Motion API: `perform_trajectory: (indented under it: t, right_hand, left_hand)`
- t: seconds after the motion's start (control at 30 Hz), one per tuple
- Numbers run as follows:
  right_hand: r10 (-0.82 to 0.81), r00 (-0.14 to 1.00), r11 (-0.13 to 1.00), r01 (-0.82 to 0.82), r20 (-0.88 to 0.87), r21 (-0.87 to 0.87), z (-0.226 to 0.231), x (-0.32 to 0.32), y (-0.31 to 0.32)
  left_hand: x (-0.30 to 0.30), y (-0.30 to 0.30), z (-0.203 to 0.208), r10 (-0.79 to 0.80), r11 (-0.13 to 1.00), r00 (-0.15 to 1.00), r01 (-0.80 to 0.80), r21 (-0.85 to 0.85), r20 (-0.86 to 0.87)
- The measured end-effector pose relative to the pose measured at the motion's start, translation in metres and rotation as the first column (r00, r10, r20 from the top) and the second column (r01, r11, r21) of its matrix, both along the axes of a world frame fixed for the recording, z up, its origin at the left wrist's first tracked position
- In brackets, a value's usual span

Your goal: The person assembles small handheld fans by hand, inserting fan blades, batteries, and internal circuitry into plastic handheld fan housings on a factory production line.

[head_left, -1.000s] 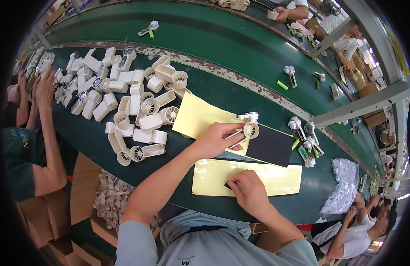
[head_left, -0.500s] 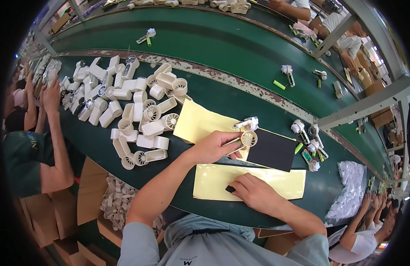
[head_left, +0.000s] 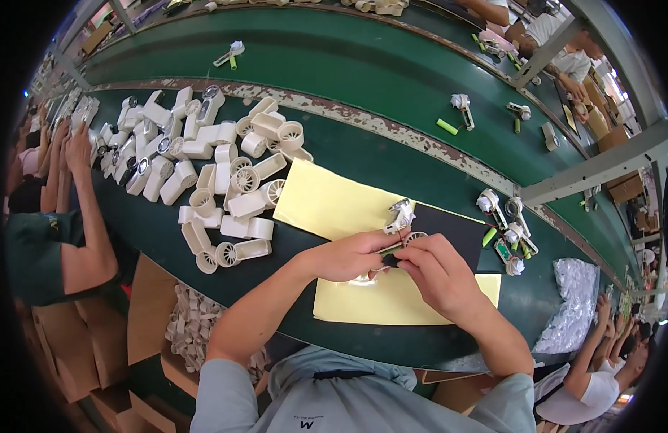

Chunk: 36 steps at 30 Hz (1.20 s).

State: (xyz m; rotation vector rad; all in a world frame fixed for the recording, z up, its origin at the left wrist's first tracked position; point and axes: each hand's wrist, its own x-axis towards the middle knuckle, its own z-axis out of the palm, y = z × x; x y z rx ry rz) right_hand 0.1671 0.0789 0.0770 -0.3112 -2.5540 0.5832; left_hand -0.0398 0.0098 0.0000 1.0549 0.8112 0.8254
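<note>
In front of me, my left hand (head_left: 345, 256) is closed around a white handheld-fan housing with a round slotted end (head_left: 415, 236). A small white motor part (head_left: 401, 215) sticks up beside that end. My right hand (head_left: 443, 278) is pinched on a small black pad (head_left: 392, 259), up against the housing; fingers partly hide the contact. Beneath my hands lies a yellow backing sheet (head_left: 348, 304). Just beyond it is another yellow sheet (head_left: 319, 198), with a black sheet (head_left: 449, 234) covering its right part.
Many white fan housings (head_left: 222, 133) are heaped at the left. Several motor assemblies with wires and green batteries (head_left: 490, 236) lie at the right, near a clear plastic bag (head_left: 567, 307). Beyond a worn metal rail (head_left: 334, 119) runs a green belt (head_left: 305, 58). Co-workers sit on both sides.
My right hand has come up and left from the near yellow sheet, bringing the small black pad to the fan housing. My left hand has tilted the housing and lowered it slightly.
</note>
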Motion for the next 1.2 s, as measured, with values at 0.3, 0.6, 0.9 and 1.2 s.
perform_trajectory:
  t: [0.3,0.6,0.9,1.2]
  right_hand:
    - [0.034,0.984,0.998,-0.041,0.176,0.037,-0.003,0.003,0.001]
    - [0.01,0.972,0.999,-0.018,0.234,0.035,-0.011,0.0,0.004]
    - [-0.074,0.986,0.992,0.089,0.148,-0.094,-0.003,0.006,-0.001]
    - [-0.425,0.899,0.722,0.266,-0.106,-0.638,-0.044,0.048,0.026]
  left_hand:
    - [-0.006,0.003,0.0,-0.137,0.988,0.99,0.135,-0.081,-0.023]
    - [0.002,0.001,-0.002,-0.105,0.994,0.994,0.104,-0.016,-0.029]
    - [0.009,-0.006,-0.016,0.034,0.984,0.985,-0.003,0.18,-0.169]
    - [0.009,0.005,0.004,0.018,0.998,0.998,-0.014,0.053,-0.066]
